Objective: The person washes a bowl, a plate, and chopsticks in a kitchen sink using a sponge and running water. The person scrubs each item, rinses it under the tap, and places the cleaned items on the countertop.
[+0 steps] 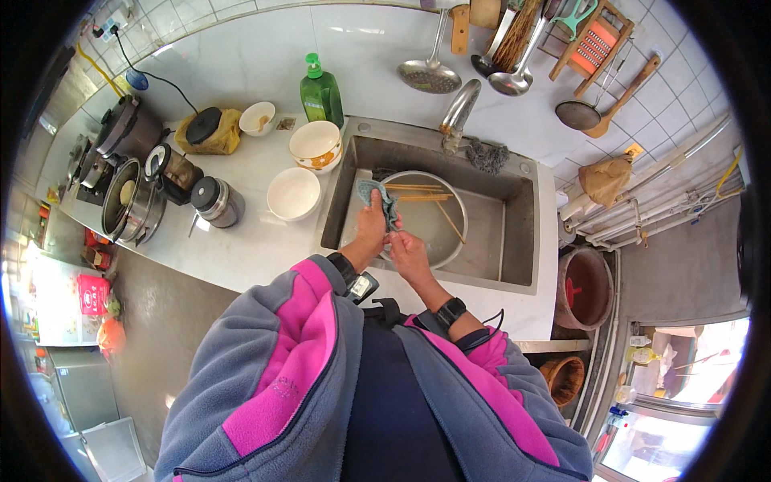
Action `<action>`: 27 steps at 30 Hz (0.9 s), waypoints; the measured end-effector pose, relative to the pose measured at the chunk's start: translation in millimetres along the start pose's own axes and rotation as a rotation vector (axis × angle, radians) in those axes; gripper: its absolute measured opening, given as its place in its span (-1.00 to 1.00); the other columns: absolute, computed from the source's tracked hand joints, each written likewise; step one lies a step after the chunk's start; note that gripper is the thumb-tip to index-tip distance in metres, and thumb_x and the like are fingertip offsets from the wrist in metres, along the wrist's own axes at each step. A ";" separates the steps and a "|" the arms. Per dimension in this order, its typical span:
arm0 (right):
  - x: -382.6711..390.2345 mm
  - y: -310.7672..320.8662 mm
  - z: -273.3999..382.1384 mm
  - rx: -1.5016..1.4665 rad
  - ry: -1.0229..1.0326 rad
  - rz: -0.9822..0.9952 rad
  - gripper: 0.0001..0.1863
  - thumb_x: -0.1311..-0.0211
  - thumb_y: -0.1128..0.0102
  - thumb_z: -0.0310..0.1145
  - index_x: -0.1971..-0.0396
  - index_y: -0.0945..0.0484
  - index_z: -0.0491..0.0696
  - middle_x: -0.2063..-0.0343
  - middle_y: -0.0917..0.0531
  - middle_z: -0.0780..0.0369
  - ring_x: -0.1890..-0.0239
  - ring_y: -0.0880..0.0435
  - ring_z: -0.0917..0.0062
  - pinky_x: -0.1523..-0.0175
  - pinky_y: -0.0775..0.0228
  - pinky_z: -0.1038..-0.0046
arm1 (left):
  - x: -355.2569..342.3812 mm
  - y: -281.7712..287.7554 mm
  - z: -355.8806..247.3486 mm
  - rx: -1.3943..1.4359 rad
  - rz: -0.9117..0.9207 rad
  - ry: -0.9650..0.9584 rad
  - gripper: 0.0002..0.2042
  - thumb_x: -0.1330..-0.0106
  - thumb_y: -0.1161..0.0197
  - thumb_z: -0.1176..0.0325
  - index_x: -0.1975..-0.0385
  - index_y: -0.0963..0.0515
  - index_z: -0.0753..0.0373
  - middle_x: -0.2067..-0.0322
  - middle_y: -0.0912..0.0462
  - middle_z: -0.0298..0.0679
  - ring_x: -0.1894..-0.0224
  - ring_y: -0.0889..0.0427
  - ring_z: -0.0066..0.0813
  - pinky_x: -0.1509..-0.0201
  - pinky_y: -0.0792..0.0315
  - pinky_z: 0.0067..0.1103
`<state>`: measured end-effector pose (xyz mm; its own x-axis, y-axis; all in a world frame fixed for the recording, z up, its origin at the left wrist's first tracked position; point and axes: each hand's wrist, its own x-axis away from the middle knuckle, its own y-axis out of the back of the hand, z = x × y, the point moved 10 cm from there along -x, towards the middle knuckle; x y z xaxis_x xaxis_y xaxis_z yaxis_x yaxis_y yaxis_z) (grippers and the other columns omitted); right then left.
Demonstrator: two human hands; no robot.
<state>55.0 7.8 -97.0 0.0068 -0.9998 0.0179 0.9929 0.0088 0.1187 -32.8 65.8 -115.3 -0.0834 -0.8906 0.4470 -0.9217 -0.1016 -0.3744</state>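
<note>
Over the sink (pixel 487 241), my left hand (pixel 370 228) is closed around a grey-green dishcloth (pixel 391 210), thumb on top. My right hand (pixel 409 255) is closed close beside it, its fingertips at the cloth's lower end. What the right fingers pinch is too small to make out. A round metal basin (pixel 464 215) sits in the sink, just beyond my hands. Several wooden chopsticks (pixel 422 197) lie in the basin, some crosswise and one slanting toward its right side.
Two bowls, one white (pixel 293 194) and one patterned (pixel 316 146), stand left of the sink by a green pump bottle (pixel 321 92). A faucet (pixel 459 112) rises behind; a dark scrubber (pixel 487 157) lies on the rim. Ladles and a skimmer (pixel 430 76) hang above.
</note>
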 end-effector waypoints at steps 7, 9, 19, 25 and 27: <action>-0.1 18.8 5.4 0.050 -0.028 -0.109 -0.68 -0.32 -0.02 -0.23 0.54 -0.50 -0.14 0.77 -0.38 0.41 0.71 -0.29 0.77 0.60 -0.10 0.62 | 7.9 -16.6 19.9 0.144 0.030 0.039 -0.67 -0.41 0.09 0.12 0.36 -0.46 0.26 0.55 -0.59 -0.17 0.58 -0.58 -0.42 0.56 -0.45 -0.53; 0.6 24.4 6.4 0.016 -0.053 -0.145 -0.67 -0.30 -0.06 -0.21 0.56 -0.49 -0.14 0.76 -0.40 0.41 0.71 -0.30 0.77 0.61 -0.10 0.62 | 12.0 -20.5 21.0 0.169 0.035 0.032 -0.72 -0.41 0.07 0.16 0.32 -0.44 0.25 0.51 -0.60 -0.16 0.53 -0.59 -0.41 0.52 -0.47 -0.52; -5.8 46.2 -3.9 -0.418 -0.178 -0.230 -0.61 -0.24 -0.11 -0.09 0.23 -0.44 -0.16 0.57 -0.54 0.29 0.62 -0.45 0.67 0.48 -0.29 0.63 | -4.0 -5.5 20.4 -0.196 0.010 -0.114 -0.60 -0.37 0.03 0.08 0.37 -0.51 0.37 0.51 -0.59 -0.21 0.53 -0.51 -0.45 0.45 -0.36 -0.50; -14.8 46.6 -3.1 -0.424 -0.144 -0.164 -0.66 -0.26 -0.06 -0.08 0.24 -0.50 -0.08 0.47 -0.54 0.32 0.40 -0.50 0.67 0.23 -0.30 0.62 | 2.8 -18.3 10.2 -0.406 0.188 -0.017 -0.61 -0.37 0.03 0.10 0.41 -0.51 0.36 0.62 -0.55 -0.24 0.64 -0.46 -0.50 0.51 -0.32 -0.54; -16.9 55.8 -8.0 -0.288 -0.189 -0.200 -0.65 -0.27 -0.05 -0.10 0.20 -0.53 -0.09 0.46 -0.54 0.33 0.38 -0.48 0.68 0.23 -0.29 0.64 | 8.0 -23.6 9.9 -0.425 0.234 0.020 -0.63 -0.38 0.04 0.13 0.41 -0.49 0.35 0.64 -0.53 -0.24 0.65 -0.46 -0.51 0.51 -0.33 -0.55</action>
<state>111.2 25.1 -98.6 -0.1858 -0.9604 0.2078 0.9652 -0.2180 -0.1445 -7.9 56.7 -111.0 -0.3099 -0.8590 0.4076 -0.9502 0.2939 -0.1031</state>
